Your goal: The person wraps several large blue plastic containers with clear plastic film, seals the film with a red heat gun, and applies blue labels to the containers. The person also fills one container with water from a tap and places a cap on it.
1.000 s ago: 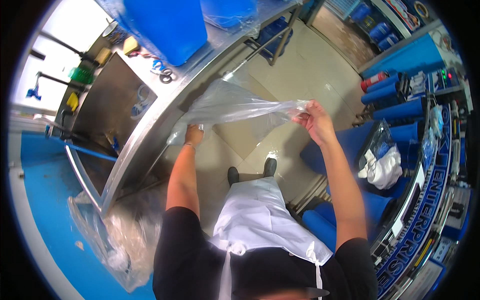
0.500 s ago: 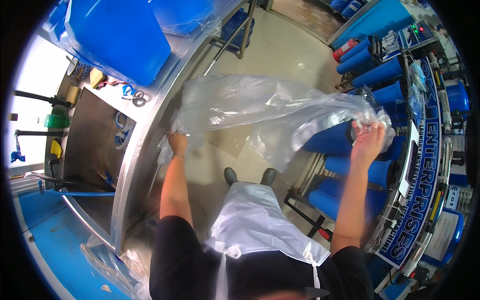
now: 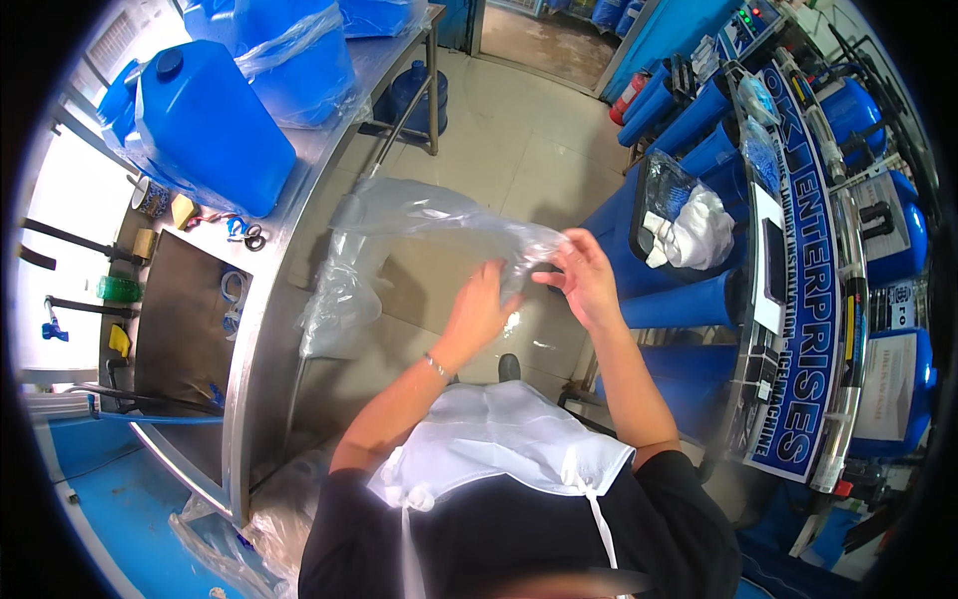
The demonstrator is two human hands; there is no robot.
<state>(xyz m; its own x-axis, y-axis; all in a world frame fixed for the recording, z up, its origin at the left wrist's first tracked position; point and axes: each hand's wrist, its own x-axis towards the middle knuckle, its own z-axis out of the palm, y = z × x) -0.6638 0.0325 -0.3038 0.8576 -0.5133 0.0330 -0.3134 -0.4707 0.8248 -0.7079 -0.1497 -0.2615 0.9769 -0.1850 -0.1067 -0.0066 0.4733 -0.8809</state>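
Observation:
A long, clear plastic bag [image 3: 424, 212] is in both of my hands in front of my white apron. My left hand [image 3: 481, 304] has its fingers closed on the gathered end of the bag. Close by on the right, my right hand [image 3: 587, 280] pinches the same end between thumb and fingers. From there the film arches over to the left, and its loose part hangs in folds beside the steel counter. Part of the bag's gathered end is hidden behind my left fingers.
At left runs a steel counter [image 3: 317, 150] with a sink [image 3: 180, 319], scissors [image 3: 254, 238] and a blue jerrycan [image 3: 215, 130]. On the right, a white cloth [image 3: 699, 232] lies on a black-rimmed blue bin [image 3: 609, 215]. A water jug [image 3: 414, 95] stands farther off. Plastic wrap [image 3: 284, 519] lies lower left.
My hands were wide apart with the bag stretched between them. They have come together at its right end, and the other end now droops at left. The view has shifted.

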